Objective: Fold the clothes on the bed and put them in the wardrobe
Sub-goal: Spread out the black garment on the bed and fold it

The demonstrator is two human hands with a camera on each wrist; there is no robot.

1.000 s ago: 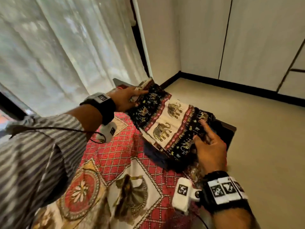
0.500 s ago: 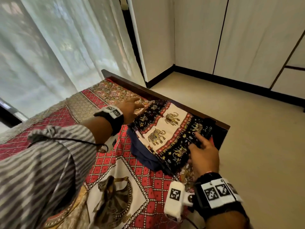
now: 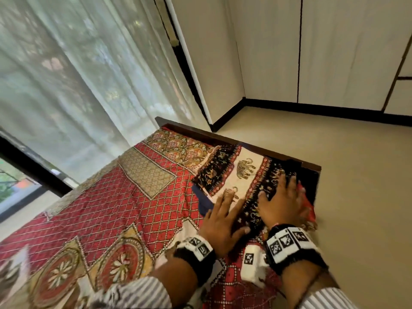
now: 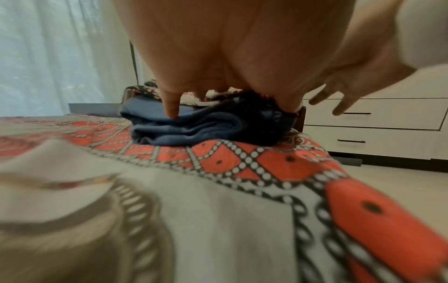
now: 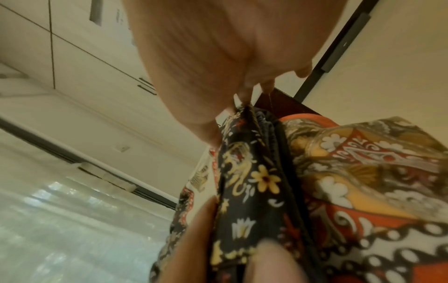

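A folded black, cream and red elephant-print garment (image 3: 243, 172) lies at the bed's far right corner, on top of a folded dark blue garment (image 3: 201, 199). My left hand (image 3: 223, 216) rests flat on the near part of the print garment with straight fingers. Beside it my right hand (image 3: 282, 201) presses on the black border with fingers spread. In the left wrist view the blue garment (image 4: 189, 126) shows as a folded stack under my fingers. The right wrist view shows the print garment's black edge (image 5: 252, 181) below my palm.
The bed carries a red patterned sheet (image 3: 124, 204), and its dark wooden frame (image 3: 245, 144) runs just behind the clothes. White wardrobe doors (image 3: 345, 52) stand across the beige floor (image 3: 356, 186). White drawers (image 4: 375, 118) sit beyond the bed. A sheer curtain (image 3: 78, 74) hangs on the left.
The print garment came down from the air onto the blue garment. My left hand left its far corner and moved near, next to my right hand; both now press it flat.
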